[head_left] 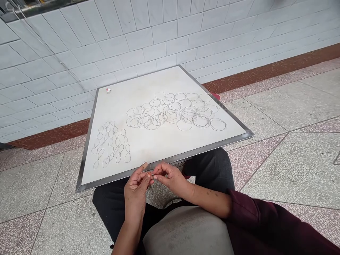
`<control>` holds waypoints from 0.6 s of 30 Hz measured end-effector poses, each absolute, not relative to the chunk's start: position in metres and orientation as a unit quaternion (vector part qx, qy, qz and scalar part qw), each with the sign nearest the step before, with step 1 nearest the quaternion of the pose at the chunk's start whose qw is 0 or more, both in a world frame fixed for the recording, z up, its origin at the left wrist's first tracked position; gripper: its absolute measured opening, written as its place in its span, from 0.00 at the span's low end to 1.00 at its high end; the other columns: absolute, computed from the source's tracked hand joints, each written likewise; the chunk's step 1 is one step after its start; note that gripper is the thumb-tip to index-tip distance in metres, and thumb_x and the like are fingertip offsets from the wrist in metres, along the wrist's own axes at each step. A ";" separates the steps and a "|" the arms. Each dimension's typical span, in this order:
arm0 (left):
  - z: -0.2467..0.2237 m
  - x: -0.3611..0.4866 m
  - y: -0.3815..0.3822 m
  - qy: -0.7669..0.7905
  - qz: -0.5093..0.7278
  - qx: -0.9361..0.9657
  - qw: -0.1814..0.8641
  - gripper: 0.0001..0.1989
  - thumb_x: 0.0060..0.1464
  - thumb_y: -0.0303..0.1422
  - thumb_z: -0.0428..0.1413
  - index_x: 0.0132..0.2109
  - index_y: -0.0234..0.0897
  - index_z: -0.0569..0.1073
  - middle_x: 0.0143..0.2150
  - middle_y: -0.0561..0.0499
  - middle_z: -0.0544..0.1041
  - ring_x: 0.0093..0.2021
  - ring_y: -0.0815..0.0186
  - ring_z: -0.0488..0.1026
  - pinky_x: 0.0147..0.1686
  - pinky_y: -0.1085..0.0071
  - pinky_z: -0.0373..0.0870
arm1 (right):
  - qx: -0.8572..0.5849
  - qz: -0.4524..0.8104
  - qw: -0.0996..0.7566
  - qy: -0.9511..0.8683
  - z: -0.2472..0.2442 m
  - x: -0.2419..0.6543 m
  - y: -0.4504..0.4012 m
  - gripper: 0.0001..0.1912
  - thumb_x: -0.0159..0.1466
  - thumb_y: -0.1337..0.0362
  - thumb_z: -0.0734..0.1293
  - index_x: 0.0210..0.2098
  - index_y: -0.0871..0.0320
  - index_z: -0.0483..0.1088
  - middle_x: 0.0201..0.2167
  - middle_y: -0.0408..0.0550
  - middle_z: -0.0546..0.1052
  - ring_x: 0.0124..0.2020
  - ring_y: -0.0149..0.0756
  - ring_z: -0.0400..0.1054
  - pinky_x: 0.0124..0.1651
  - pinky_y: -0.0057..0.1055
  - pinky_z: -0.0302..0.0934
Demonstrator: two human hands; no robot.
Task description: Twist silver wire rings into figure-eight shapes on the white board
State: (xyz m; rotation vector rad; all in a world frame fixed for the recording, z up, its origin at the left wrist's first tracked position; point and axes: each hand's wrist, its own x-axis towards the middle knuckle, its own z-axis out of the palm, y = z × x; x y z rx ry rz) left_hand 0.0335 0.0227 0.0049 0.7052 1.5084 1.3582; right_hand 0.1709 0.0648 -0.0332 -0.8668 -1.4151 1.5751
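Just off the table's front edge, my left hand (138,184) and my right hand (170,177) meet, fingertips close together. Between them is a thin wire loop (150,166), pinched by both hands; its exact shape is hard to make out. A tan wrap covers one left fingertip. On the white table (148,145), many thin wire rings (188,113) lie overlapping from the middle to the right. Several wire figure-eights (127,153) are spread over the left part of the tabletop.
A small white and red object (108,90) sits at the table's far left corner. The metal table edge (164,163) runs above my knees. Behind stands a white tiled wall (148,39) with a cable on its left. Speckled tile floor (265,156) surrounds the table.
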 end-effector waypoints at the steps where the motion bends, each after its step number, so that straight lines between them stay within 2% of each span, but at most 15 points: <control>1: 0.005 0.034 0.023 0.620 0.553 0.295 0.471 0.23 0.44 0.37 0.68 0.50 0.40 0.79 0.30 0.54 0.80 0.29 0.70 0.74 0.37 0.72 0.73 | -0.346 0.627 0.415 -0.561 -0.034 0.171 0.065 0.08 0.62 0.58 0.69 0.35 0.56 0.70 0.32 0.44 0.75 0.32 0.32 0.68 0.36 0.31 0.64; 8: 0.007 0.038 0.022 0.630 0.536 0.339 0.448 0.24 0.47 0.38 0.66 0.52 0.41 0.78 0.32 0.52 0.81 0.32 0.67 0.75 0.40 0.69 0.73 | -0.344 0.646 0.411 -0.543 -0.037 0.169 0.066 0.09 0.60 0.58 0.70 0.33 0.57 0.70 0.29 0.43 0.75 0.30 0.32 0.68 0.33 0.30 0.63; 18: 0.003 0.034 0.021 0.630 0.508 0.370 0.455 0.24 0.49 0.39 0.65 0.54 0.42 0.77 0.35 0.52 0.81 0.32 0.68 0.72 0.41 0.69 0.71 | -0.298 0.695 0.423 -0.499 -0.039 0.169 0.068 0.13 0.59 0.55 0.70 0.31 0.57 0.67 0.27 0.41 0.74 0.28 0.31 0.68 0.32 0.29 0.62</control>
